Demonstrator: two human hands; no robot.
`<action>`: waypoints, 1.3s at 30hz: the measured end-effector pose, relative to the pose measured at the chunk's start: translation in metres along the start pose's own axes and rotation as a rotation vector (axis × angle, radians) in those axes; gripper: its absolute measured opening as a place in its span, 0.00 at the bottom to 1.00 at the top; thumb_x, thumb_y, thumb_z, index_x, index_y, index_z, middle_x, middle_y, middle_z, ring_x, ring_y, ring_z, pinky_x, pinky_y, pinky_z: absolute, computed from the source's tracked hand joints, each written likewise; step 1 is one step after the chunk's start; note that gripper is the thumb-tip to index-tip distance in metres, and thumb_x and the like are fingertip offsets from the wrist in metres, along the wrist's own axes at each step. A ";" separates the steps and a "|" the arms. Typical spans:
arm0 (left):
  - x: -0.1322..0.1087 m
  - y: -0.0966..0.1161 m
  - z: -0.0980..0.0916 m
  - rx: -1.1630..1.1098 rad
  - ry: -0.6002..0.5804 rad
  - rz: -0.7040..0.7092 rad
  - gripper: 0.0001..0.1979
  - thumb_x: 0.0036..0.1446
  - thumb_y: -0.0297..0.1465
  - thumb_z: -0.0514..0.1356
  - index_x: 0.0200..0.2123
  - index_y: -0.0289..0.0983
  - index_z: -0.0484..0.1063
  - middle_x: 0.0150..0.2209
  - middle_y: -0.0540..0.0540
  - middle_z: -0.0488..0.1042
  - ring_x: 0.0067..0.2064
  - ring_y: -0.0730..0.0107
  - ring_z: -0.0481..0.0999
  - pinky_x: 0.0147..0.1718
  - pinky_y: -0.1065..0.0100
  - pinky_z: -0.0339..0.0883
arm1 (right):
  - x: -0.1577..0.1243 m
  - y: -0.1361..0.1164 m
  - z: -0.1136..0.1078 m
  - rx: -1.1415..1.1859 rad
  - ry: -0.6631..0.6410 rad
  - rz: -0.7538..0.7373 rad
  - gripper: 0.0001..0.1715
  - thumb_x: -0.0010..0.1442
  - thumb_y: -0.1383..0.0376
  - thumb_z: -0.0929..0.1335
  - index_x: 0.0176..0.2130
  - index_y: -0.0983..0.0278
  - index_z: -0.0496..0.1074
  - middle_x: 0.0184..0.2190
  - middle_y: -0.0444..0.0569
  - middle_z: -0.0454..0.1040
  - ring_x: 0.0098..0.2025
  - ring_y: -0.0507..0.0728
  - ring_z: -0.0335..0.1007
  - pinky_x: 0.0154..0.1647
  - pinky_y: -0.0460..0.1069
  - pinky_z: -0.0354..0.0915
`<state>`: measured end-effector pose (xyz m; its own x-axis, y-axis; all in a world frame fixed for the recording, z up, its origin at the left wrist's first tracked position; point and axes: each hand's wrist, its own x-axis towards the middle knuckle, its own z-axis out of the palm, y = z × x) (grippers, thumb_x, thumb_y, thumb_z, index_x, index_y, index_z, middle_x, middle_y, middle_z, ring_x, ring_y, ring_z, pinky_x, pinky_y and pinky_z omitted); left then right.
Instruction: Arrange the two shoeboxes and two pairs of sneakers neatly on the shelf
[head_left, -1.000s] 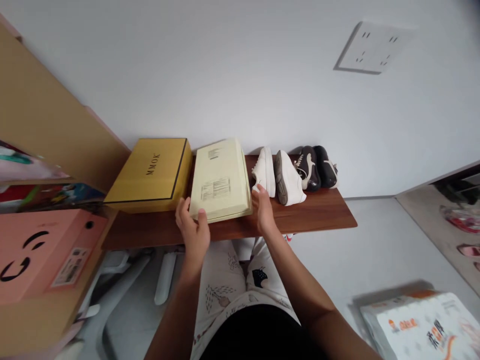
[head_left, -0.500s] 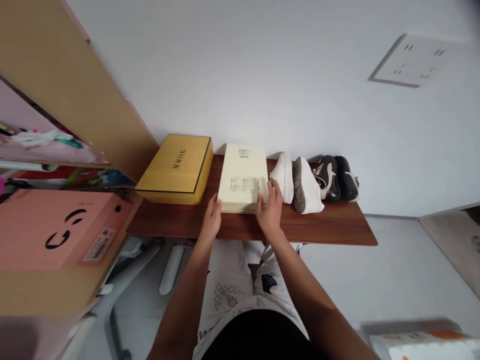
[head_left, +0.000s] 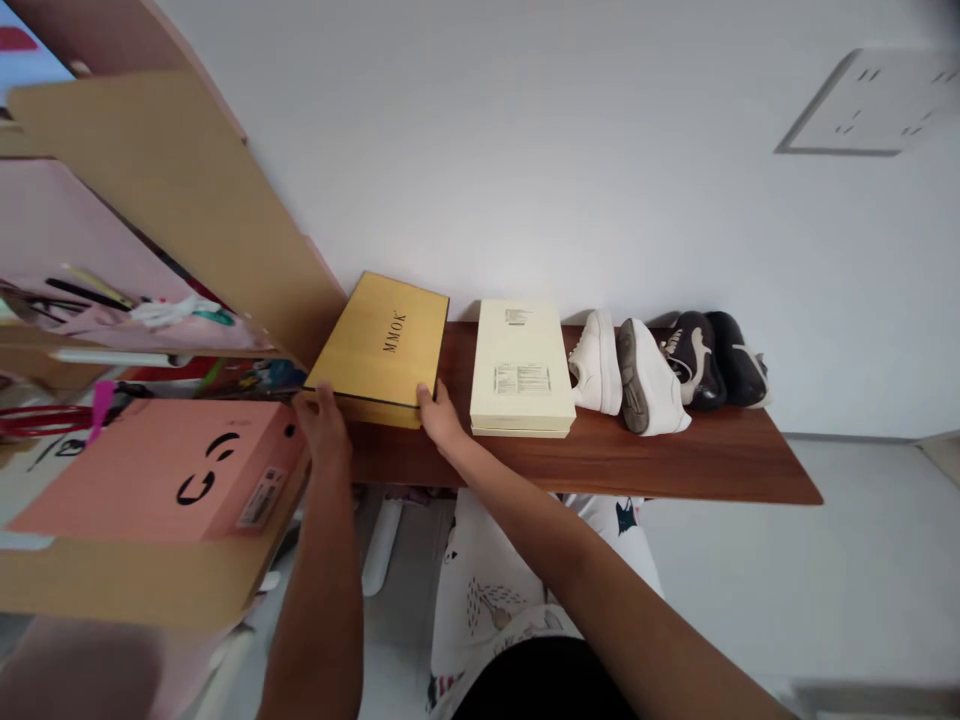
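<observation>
A yellow shoebox (head_left: 382,345) lettered MMOK lies at the left end of a brown wooden shelf (head_left: 675,470). My left hand (head_left: 324,425) grips its front left corner, and my right hand (head_left: 441,412) grips its front right corner. The fingers of both hands close on the box's edges. To its right, a cream shoebox (head_left: 521,365) with printed labels sits untouched. Beside that stand a white sneaker (head_left: 600,360), a second white sneaker (head_left: 652,385) tipped so its sole shows, and a pair of black and white shoes (head_left: 701,360).
A pink box (head_left: 180,470) rests on a light wooden desk (head_left: 150,580) at the left. A wooden side panel (head_left: 187,180) rises just left of the yellow shoebox. The wall (head_left: 525,150) behind the shelf carries a socket plate (head_left: 862,105) at the upper right.
Both hands have left the cream shoebox and moved left onto the yellow shoebox, which now sits slightly turned. The view has shifted left, so the shelf appears farther right.
</observation>
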<state>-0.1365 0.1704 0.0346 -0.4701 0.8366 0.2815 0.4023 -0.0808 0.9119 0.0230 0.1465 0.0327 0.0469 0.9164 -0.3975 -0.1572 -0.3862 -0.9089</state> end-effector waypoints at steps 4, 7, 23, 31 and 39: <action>-0.029 0.048 0.008 0.323 -0.067 0.448 0.41 0.50 0.43 0.69 0.64 0.36 0.61 0.67 0.30 0.57 0.70 0.36 0.51 0.66 0.38 0.45 | -0.018 0.034 -0.003 0.030 -0.151 0.052 0.23 0.70 0.60 0.60 0.62 0.58 0.63 0.57 0.50 0.73 0.57 0.56 0.71 0.58 0.57 0.68; -0.051 0.063 0.022 0.551 -0.271 0.793 0.36 0.49 0.35 0.70 0.61 0.39 0.67 0.68 0.32 0.57 0.70 0.31 0.48 0.64 0.33 0.42 | -0.044 0.055 -0.024 -0.115 -0.263 -0.113 0.15 0.64 0.66 0.66 0.50 0.61 0.73 0.50 0.49 0.77 0.53 0.56 0.72 0.60 0.54 0.64; -0.030 -0.012 0.018 0.315 -0.043 0.279 0.26 0.56 0.40 0.63 0.56 0.36 0.71 0.68 0.32 0.53 0.70 0.47 0.52 0.68 0.49 0.46 | -0.152 0.112 -0.135 -0.099 -0.357 0.335 0.20 0.55 0.50 0.73 0.41 0.62 0.75 0.42 0.50 0.77 0.36 0.53 0.71 0.39 0.50 0.64; -0.037 -0.003 0.040 0.345 0.076 0.194 0.25 0.54 0.37 0.64 0.55 0.35 0.71 0.65 0.31 0.56 0.68 0.45 0.55 0.67 0.48 0.46 | -0.167 0.128 -0.143 -0.068 -0.342 0.317 0.25 0.53 0.45 0.72 0.41 0.61 0.75 0.41 0.50 0.77 0.37 0.53 0.71 0.40 0.51 0.64; -0.056 0.007 0.041 0.399 0.100 0.143 0.28 0.54 0.39 0.64 0.56 0.34 0.68 0.65 0.30 0.57 0.68 0.44 0.56 0.66 0.45 0.47 | -0.137 0.083 -0.168 0.011 -0.229 0.046 0.29 0.51 0.41 0.73 0.41 0.60 0.74 0.40 0.49 0.77 0.38 0.55 0.73 0.42 0.52 0.67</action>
<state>-0.0752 0.1450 0.0133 -0.4533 0.7738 0.4424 0.7317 0.0396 0.6805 0.1696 -0.0289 -0.0096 -0.1858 0.8981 -0.3986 -0.1650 -0.4285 -0.8884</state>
